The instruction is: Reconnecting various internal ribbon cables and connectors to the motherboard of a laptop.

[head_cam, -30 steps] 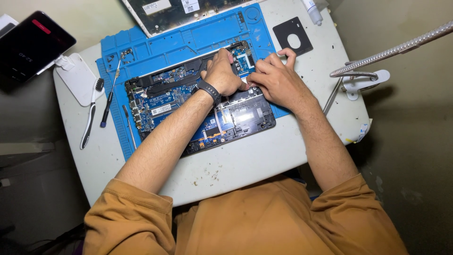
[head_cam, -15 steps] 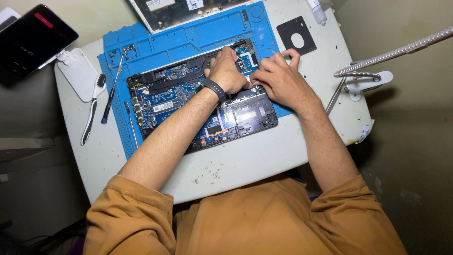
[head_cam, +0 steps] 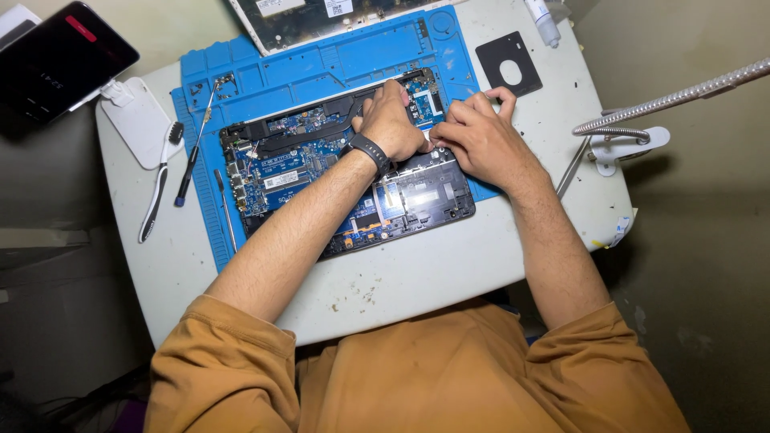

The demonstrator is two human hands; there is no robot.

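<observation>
An opened laptop base (head_cam: 321, 172) with a blue circuit board lies on a blue work mat (head_cam: 321, 60). My left hand (head_cam: 393, 120), with a black band on its wrist, rests curled on the board near the laptop's far right corner. My right hand (head_cam: 477, 140) sits just beside it, fingers bent and pinched down on the same spot. The two hands touch each other. What the fingertips grip is hidden under them.
A screwdriver (head_cam: 196, 144), a brush (head_cam: 156, 188) and a thin metal tool (head_cam: 228, 208) lie at the mat's left. A dark phone (head_cam: 60, 56) stands on a white holder. A black square plate (head_cam: 508, 64), a flexible lamp arm (head_cam: 674, 96) and another laptop part (head_cam: 321, 20) sit beyond.
Both hands stay on the same spot of the laptop; the fingers have only shifted slightly. The camera view has drifted a little.
</observation>
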